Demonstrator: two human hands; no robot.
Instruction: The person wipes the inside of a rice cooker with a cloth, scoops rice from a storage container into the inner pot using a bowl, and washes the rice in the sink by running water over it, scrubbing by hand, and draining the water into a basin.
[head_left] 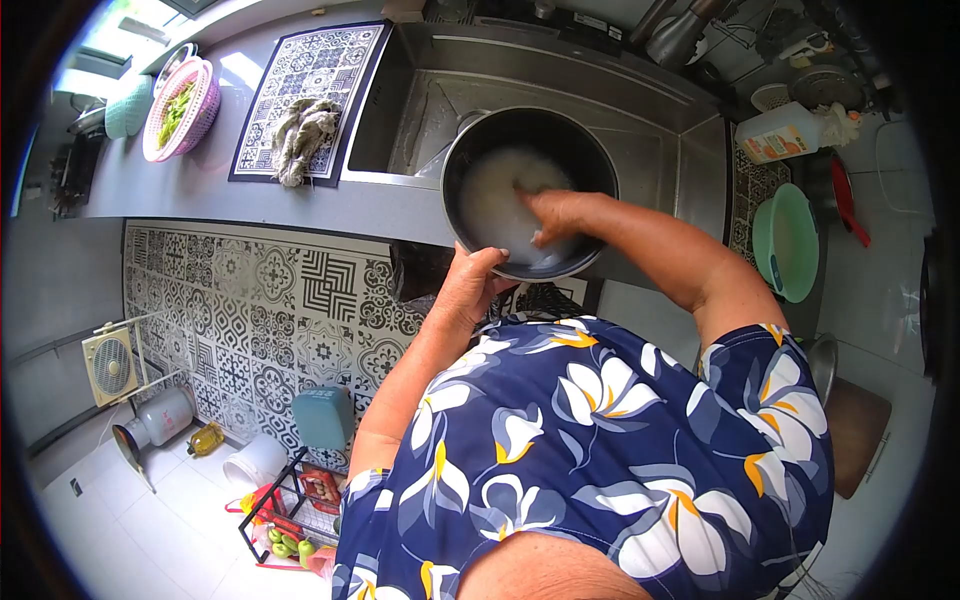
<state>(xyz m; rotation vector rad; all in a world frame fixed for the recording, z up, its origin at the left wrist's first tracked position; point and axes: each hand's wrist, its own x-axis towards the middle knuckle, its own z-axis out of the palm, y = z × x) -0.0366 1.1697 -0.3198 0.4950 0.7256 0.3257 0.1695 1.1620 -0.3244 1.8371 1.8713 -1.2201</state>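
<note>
A dark round pot [596,150] sits tilted at the front edge of the steel sink [650,150]. Cloudy whitish water [500,190] fills its lower part; whatever lies under the surface is hard to make out. My left hand [478,280] grips the pot's near rim, thumb on top and the other fingers mostly hidden under it. Inside the pot is my right hand [550,215], its fingers apart and their tips in the cloudy water. Nothing shows between those fingers.
Left of the sink, a grey cloth [303,140] lies on a patterned mat [325,60]. Farther left stands a pink basket [205,105] with green vegetables. Right of the sink are a green basin [786,243], a plastic bottle [780,133] and a red-handled utensil [846,195].
</note>
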